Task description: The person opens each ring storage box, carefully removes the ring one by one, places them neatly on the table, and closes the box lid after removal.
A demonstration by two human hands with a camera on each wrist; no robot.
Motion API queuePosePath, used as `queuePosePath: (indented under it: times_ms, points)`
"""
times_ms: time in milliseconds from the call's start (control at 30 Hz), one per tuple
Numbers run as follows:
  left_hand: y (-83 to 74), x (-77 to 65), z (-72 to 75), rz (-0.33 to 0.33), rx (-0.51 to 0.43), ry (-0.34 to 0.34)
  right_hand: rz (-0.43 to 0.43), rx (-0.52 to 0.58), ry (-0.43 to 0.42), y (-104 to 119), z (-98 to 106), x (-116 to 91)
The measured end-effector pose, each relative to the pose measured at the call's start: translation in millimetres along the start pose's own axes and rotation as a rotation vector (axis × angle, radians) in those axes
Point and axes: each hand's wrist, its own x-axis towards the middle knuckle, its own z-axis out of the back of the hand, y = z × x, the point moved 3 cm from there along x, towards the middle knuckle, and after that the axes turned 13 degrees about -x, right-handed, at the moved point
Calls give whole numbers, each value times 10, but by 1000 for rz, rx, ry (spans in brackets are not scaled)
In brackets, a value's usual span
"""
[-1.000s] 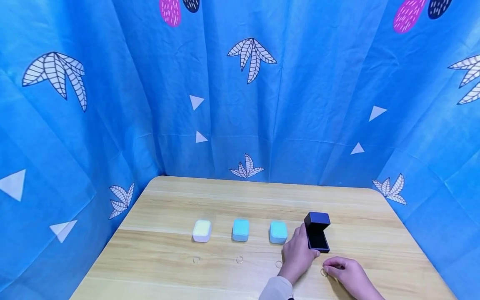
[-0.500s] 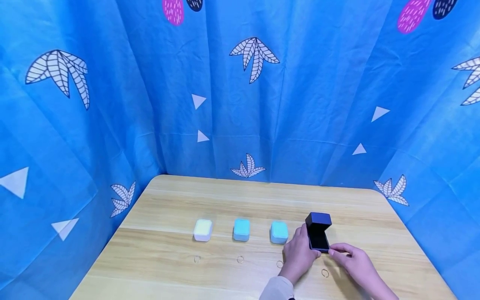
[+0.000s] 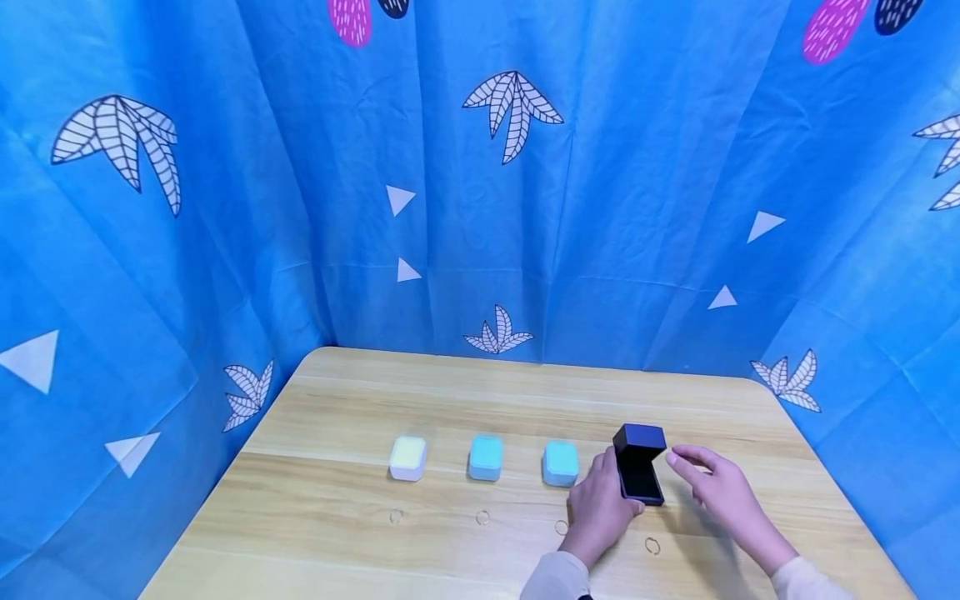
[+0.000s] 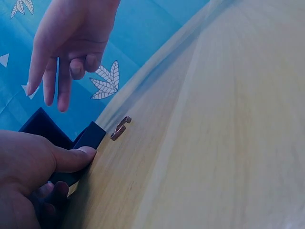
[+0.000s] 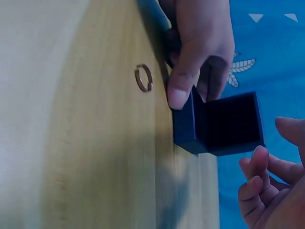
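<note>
A dark blue ring box [image 3: 640,437] stands with its lid raised and its black inside showing. Along its left side my left hand [image 3: 598,510] grips the base, the thumb [image 5: 179,98] pressed on the front edge in the right wrist view. My right hand [image 3: 720,493] hovers to the right of the lid, holding nothing; its thumb and index finger are spread and the other fingers loosely bent. Fingertips of that hand [image 5: 274,186] come close to the lid's edge in the right wrist view; whether they touch it I cannot tell. A thin ring [image 5: 138,78] lies on the table in front of the box.
Left of the ring box stand three closed small boxes in a row: a white one [image 3: 407,458], a turquoise one [image 3: 485,458] and another turquoise box [image 3: 561,463]. A ring lies before each on the wooden table [image 3: 337,550]. A blue patterned curtain [image 3: 600,208] surrounds the table.
My right hand has left the ring on the table, passed the box's front right corner and risen beside the lid. My left hand keeps its hold on the box.
</note>
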Motion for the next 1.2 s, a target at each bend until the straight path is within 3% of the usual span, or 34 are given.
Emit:
queuePosePath:
  times_ms: [233,667,1200]
  points:
    - [10,17,3,1,-12,-6,-46,41,45,0,21,179]
    - [-19,-9,0,24,1,15,-51,171,121,-90,-103,450]
    - [-26,-4,19,30,-10,21,-59,276,189,-184,-211,565]
